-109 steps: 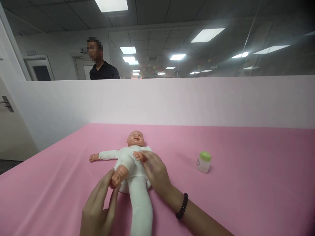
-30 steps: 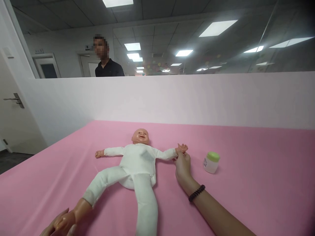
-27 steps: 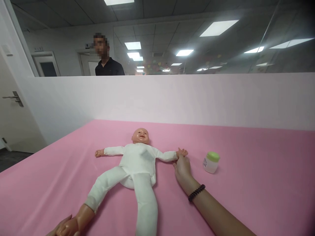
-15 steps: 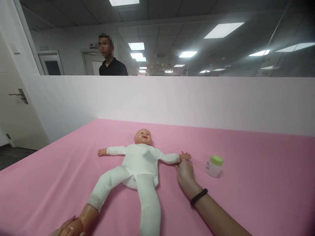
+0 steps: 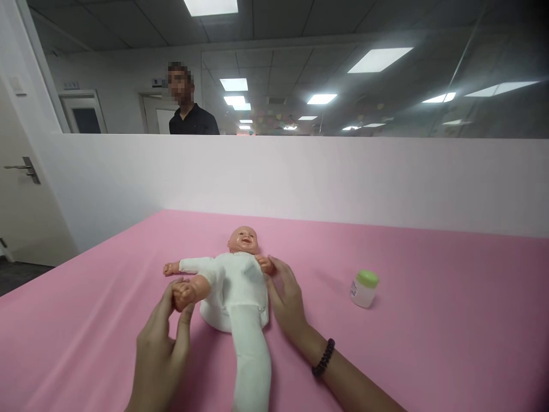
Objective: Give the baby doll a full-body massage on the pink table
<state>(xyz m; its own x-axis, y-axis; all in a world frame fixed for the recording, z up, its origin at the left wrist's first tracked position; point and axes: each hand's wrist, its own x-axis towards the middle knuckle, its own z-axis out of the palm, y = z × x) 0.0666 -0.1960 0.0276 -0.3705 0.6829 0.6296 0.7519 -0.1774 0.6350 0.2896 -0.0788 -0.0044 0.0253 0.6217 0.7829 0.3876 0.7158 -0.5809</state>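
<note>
A baby doll [image 5: 245, 280] with a white cloth body lies on its back on a pink sheet [image 5: 412, 332], head toward the far side. My left hand [image 5: 160, 337] is closed around the doll's foot [image 5: 184, 294], which is raised and bent up beside the torso. Over by the doll's chest, my right hand [image 5: 286, 294] grips the doll's hand [image 5: 265, 264], with that arm folded inward. The doll's other arm lies stretched out to the left, and its other leg runs straight toward me, its foot out of view.
A small jar [image 5: 364, 289] with a green lid stands on the sheet to the right. Behind the sheet rises a white low wall [image 5: 300, 177] with glass above it. A person [image 5: 193, 117] in a dark shirt stands beyond the glass. A door [image 5: 30, 189] is at the left.
My left hand has lifted the doll's foot up from the near left edge toward its torso. My right hand has brought the doll's hand inward from outstretched to its chest.
</note>
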